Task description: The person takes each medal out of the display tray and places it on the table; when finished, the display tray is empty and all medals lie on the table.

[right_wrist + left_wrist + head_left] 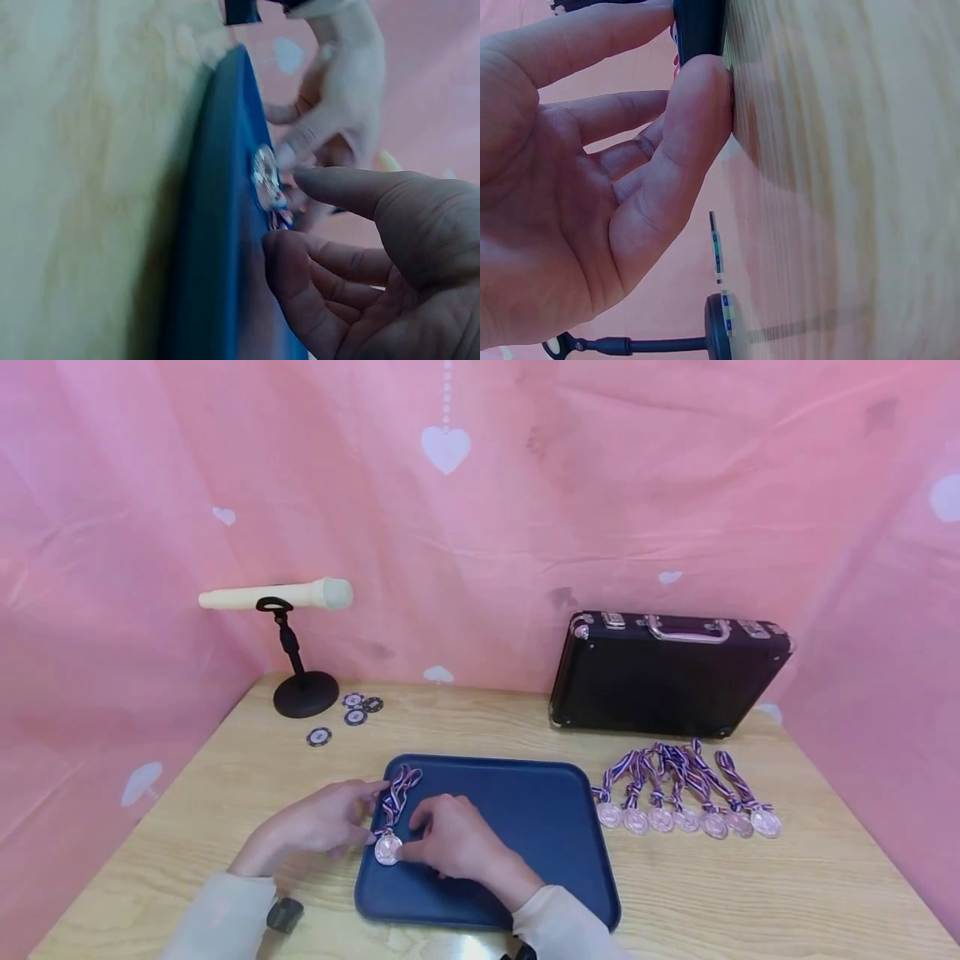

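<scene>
A medal (387, 849) on a red, white and blue ribbon (395, 800) lies along the left side of a dark blue tray (525, 847). My left hand (330, 820) is at the tray's left rim, its fingertips beside the ribbon; the left wrist view has its thumb (697, 112) right at the rim. Over the tray, my right hand (459, 839) has its thumb tip at the medal's right edge. In the right wrist view, thumb and forefinger stand apart near the medal (265, 178).
Several more ribboned medals (661, 821) lie in a row right of the tray. Behind them stands a black briefcase (667, 681). A white microphone (277, 596) on a black stand (305, 694) is at back left, near several poker chips (356, 717).
</scene>
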Motion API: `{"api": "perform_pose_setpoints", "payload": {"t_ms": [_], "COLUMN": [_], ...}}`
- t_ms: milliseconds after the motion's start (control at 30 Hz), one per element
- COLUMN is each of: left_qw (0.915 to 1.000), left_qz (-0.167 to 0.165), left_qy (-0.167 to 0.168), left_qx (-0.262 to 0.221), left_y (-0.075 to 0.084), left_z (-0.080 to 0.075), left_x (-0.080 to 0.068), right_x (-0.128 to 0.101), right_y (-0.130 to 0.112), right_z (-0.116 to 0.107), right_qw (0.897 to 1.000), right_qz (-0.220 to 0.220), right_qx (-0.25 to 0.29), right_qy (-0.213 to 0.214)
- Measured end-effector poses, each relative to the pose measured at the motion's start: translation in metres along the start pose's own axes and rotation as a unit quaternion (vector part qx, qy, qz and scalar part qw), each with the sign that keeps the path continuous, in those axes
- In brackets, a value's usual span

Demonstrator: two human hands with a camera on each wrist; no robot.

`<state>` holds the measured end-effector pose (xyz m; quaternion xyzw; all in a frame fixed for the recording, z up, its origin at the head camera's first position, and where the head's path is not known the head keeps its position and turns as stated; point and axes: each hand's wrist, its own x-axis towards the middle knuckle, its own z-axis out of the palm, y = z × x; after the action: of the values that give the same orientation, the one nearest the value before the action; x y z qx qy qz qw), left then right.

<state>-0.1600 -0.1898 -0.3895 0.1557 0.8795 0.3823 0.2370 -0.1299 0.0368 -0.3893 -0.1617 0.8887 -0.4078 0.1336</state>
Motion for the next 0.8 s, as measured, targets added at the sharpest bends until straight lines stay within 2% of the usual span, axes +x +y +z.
{"api": "perform_pose_setpoints", "payload": {"t_ms": [133,233,300,367,467,567,633,700,800], "left_qw": [1.0000,1.0000,0.9999,0.9999,0.9999,0.9999,0.9999,0.9997,0.9998], "left_qz": [-0.002,-0.007,-0.012,-0.012,-0.009,-0.003,0.005,0.012,0.002], "left_qy": [0.000,0.002,0.005,0.004,0.002,-0.002,-0.002,-0.002,-0.001], "left_qx": [0.006,0.006,0.004,-0.002,-0.007,-0.011,-0.014,-0.019,-0.017], "left_y": [0.003,0.003,0.003,0.003,0.001,-0.002,-0.003,-0.003,-0.001], "left_z": [-0.001,-0.001,-0.001,0.000,0.000,-0.001,-0.001,-0.001,-0.002], "left_x": [0.002,0.002,0.001,0.001,0.000,-0.001,-0.002,-0.002,-0.002], "right_x": [0.006,0.012,0.022,0.025,0.026,0.018,0.012,0.010,0.006], "right_y": [-0.004,-0.005,0.003,0.003,0.001,-0.008,-0.010,-0.005,0.004], "right_z": [0.012,0.020,0.031,0.034,0.036,0.027,0.019,0.011,-0.004], "right_qw": [1.000,0.997,0.993,0.990,0.990,0.996,0.999,0.999,0.993], "right_qz": [0.016,0.016,0.018,0.031,0.030,0.009,0.001,0.000,0.008], "right_qx": [-0.018,-0.073,-0.119,-0.139,-0.135,-0.087,-0.031,0.028,0.102], "right_qy": [-0.005,0.002,0.012,0.014,0.008,-0.009,-0.025,-0.040,-0.051]}}
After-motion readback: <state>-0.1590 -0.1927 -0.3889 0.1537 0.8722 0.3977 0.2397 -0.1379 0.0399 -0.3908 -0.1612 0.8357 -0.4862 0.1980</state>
